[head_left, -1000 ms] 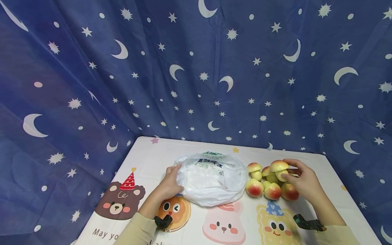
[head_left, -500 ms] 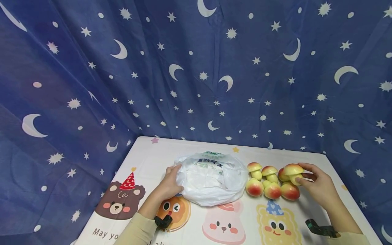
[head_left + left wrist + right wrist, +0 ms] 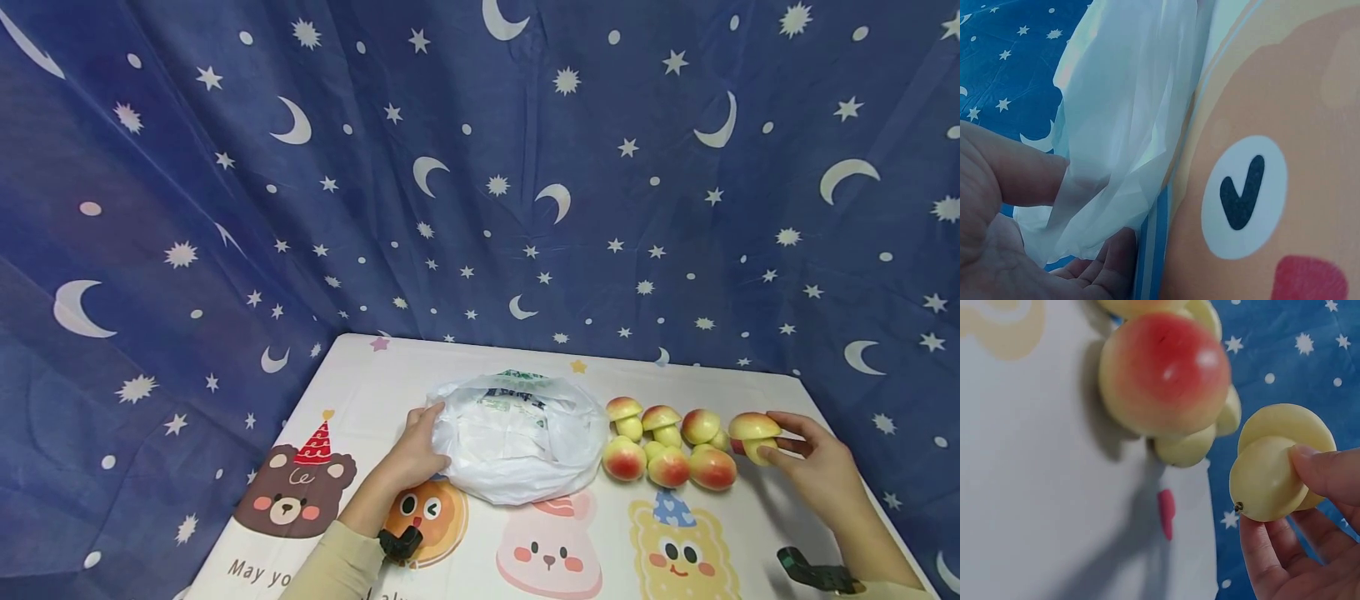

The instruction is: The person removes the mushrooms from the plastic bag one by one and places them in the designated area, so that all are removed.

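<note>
My right hand (image 3: 817,467) pinches a toy mushroom (image 3: 753,435) with a red-yellow cap and pale stem, at the table's right side. In the right wrist view, thumb and fingers grip the held mushroom (image 3: 1272,472) by its stem, apart from the others. Two rows of similar toy mushrooms lie just left of it, among them an upright mushroom (image 3: 662,425) and one with its cap facing forward (image 3: 712,468). With my left hand (image 3: 412,450) I hold the left rim of a white plastic bag (image 3: 517,483), its mouth spread wide. The bag's film (image 3: 1122,106) passes between thumb and fingers.
A white tablecloth (image 3: 465,550) with printed cartoon animals covers the table. Behind and to the left hangs a blue curtain (image 3: 480,208) with moons and stars. Green and dark print (image 3: 517,392) shows at the back of the bag.
My right hand has carried the mushroom rightward, from above the row to the right of it. The mushrooms beneath are now uncovered. My left hand and the bag have stayed in place.
</note>
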Motion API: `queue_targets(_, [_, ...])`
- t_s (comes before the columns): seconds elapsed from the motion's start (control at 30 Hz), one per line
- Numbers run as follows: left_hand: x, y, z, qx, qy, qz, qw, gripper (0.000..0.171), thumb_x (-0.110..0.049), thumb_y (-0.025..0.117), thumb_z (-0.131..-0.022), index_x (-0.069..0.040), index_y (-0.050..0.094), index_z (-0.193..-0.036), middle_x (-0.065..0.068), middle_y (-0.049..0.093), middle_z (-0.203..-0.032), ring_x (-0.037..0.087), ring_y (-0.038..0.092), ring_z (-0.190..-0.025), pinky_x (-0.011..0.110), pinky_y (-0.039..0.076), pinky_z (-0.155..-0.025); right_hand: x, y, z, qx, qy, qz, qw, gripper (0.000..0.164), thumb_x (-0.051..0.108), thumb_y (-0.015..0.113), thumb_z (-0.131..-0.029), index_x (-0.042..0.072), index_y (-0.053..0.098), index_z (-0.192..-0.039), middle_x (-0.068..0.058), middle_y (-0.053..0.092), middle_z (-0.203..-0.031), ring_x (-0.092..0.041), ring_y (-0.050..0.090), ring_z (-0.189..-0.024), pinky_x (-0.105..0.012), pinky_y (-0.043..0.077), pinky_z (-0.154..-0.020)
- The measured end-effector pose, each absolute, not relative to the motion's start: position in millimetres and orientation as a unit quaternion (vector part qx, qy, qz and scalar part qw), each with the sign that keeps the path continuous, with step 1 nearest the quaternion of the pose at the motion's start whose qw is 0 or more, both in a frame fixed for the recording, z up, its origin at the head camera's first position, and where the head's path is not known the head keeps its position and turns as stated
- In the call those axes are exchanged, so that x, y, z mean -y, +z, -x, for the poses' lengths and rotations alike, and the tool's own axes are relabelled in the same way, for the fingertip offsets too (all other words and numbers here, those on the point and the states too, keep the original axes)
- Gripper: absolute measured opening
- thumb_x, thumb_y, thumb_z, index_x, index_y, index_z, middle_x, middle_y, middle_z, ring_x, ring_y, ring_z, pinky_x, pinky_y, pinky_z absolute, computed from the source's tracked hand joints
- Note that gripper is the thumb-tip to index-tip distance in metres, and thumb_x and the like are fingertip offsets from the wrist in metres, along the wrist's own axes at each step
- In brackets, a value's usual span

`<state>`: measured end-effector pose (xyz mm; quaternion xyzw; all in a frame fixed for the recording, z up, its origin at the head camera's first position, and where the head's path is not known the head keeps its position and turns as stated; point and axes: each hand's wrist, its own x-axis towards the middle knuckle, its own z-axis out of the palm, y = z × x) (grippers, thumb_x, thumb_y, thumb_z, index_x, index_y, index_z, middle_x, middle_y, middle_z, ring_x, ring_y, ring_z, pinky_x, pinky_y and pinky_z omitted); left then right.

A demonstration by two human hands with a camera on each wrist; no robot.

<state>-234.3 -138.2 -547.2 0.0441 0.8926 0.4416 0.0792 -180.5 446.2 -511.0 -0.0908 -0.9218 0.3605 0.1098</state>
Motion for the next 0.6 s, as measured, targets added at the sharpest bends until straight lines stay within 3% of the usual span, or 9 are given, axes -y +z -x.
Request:
queue_targets(0.33, [137.4, -545.1, 233.7, -0.893, 0.44, -0.044, 0.082, 0.098, 0.002, 0.077, -0.077, -0.005, 0.036, -0.166, 0.029, 0.032, -0.162, 0.052, 0.046, -0.146, 0.069, 0.04, -0.12, -457.8, -527.1, 178.9, 0.919, 0.363, 0.132, 0.077, 0.068, 0.007, 0.08, -0.092, -0.006, 0.05, -0.152, -0.039, 0.05, -0.15, 0.028, 0.04, -0.083, -0.01, 0.052, -0.064])
queue_targets(0.6, [137.8, -546.7, 232.8, -0.894, 0.44, -0.045, 0.076, 0.097, 0.003, 0.077, -0.077, -0.004, 0.037, -0.165, 0.029, 0.033, -0.161, 0.052, 0.048, -0.143, 0.07, 0.042, -0.118, -462.9, -532.6, 175.3, 0.922, 0.358, 0.14, 0.048, 0.072, 0.017, 0.082, -0.094, -0.005, 0.048, -0.154, -0.039, 0.047, -0.154, 0.026, 0.042, -0.083, -0.013, 0.052, -0.064])
